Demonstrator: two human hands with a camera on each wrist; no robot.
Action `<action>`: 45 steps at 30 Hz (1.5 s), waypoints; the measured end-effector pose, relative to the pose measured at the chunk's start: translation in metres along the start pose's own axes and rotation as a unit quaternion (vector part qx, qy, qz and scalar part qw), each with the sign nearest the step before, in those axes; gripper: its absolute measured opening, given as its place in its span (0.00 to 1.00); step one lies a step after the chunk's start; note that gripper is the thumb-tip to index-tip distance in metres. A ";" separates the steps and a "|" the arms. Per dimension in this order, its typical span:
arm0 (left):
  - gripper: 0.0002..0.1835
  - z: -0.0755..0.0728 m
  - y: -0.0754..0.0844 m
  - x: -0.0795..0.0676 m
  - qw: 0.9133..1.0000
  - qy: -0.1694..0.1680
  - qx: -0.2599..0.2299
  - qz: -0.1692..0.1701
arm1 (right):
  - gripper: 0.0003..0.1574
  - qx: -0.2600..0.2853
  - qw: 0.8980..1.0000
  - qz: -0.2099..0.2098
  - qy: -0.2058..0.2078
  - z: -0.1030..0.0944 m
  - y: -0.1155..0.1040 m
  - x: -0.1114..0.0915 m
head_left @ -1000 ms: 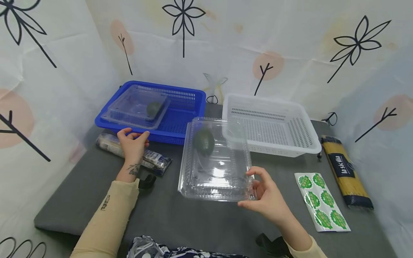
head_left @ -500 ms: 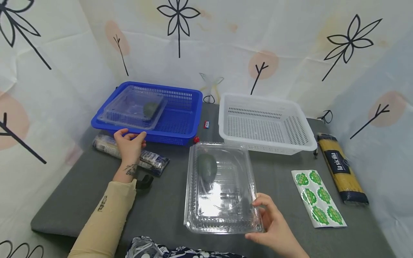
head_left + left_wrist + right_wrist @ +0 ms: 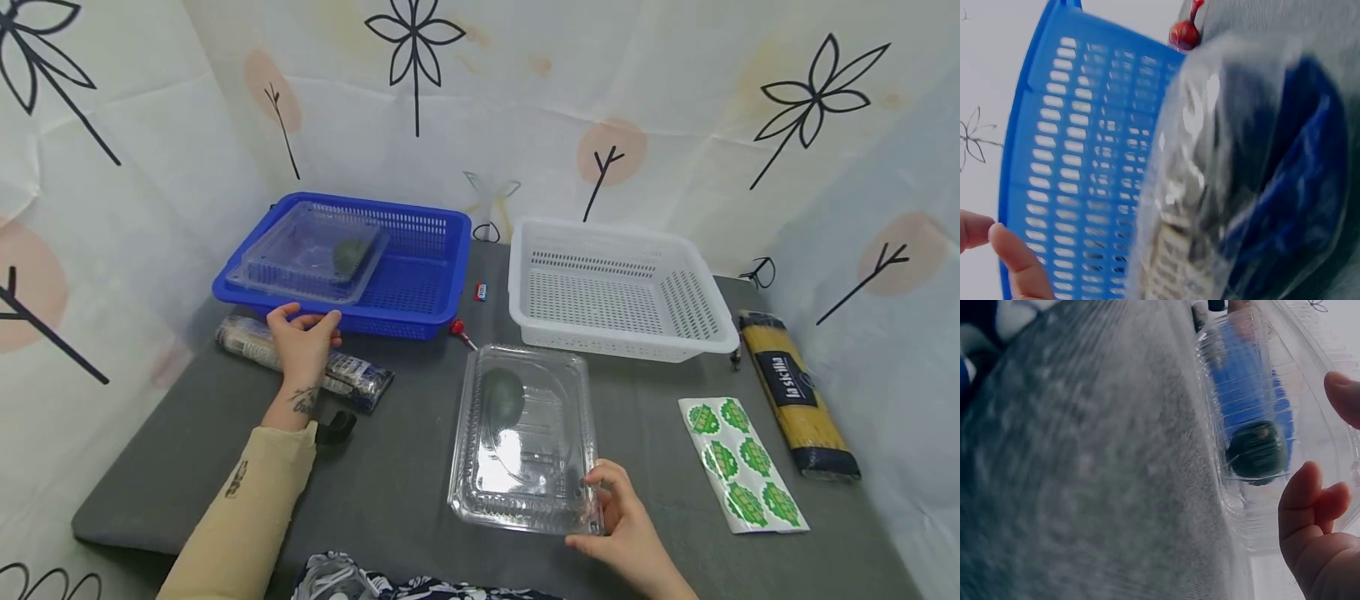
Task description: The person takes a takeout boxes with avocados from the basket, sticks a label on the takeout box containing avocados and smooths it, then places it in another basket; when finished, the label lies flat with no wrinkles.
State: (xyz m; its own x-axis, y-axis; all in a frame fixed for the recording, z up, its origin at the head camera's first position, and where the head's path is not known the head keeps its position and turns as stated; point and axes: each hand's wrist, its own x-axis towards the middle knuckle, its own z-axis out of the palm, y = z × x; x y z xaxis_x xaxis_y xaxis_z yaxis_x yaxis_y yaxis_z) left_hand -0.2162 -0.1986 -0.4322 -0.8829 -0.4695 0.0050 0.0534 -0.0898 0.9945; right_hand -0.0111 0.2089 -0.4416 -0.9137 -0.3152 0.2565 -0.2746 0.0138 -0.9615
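My left hand (image 3: 302, 342) pinches the front rim of the blue basket (image 3: 438, 283); in the left wrist view, thumb and finger meet at the basket's rim (image 3: 1005, 187). Inside that basket lies a clear plastic clamshell box (image 3: 281, 250) with a dark green avocado (image 3: 349, 257) in it. At the table's front middle, my right hand (image 3: 626, 529) grips the near right corner of a second clear clamshell box (image 3: 547, 467). An avocado (image 3: 502, 398) shows through its lid toward the far left; the right wrist view shows this avocado (image 3: 1257, 450) through the box's side.
A white basket (image 3: 622, 342) stands at the back right. Between the baskets lie a red lollipop (image 3: 458, 327) and a small red wrapped candy (image 3: 481, 291). A filled plastic packet (image 3: 360, 379) lies under my left hand. Right are a green sticker sheet (image 3: 742, 467) and spaghetti pack (image 3: 795, 392).
My right hand has brought the box toward me and down, then slightly right, away from the baskets. The lollipop and candy have come into view. My left hand stays at the blue rim.
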 end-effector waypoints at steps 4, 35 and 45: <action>0.32 0.012 0.026 -0.043 0.994 -0.070 0.079 -0.008 | 0.45 -0.008 1.000 0.008 0.014 0.000 0.001 0.002; 0.37 0.056 0.005 -0.147 0.855 -0.511 0.079 -0.039 | 0.33 -0.116 0.974 0.159 0.110 -0.004 -0.018 0.034; 0.38 0.053 0.006 -0.150 0.855 -0.512 0.068 -0.043 | 0.24 -0.058 0.918 0.236 0.314 -0.056 -0.003 0.006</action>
State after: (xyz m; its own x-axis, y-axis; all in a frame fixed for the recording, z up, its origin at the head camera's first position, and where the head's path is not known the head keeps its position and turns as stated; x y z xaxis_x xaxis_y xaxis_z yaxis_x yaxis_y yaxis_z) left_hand -0.1080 -0.0822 -0.4218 -0.8303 0.5551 -0.0492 -0.0259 0.0497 0.9984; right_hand -0.0322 0.2601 -0.4322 -0.9220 0.3596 -0.1436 0.1987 0.1210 -0.9726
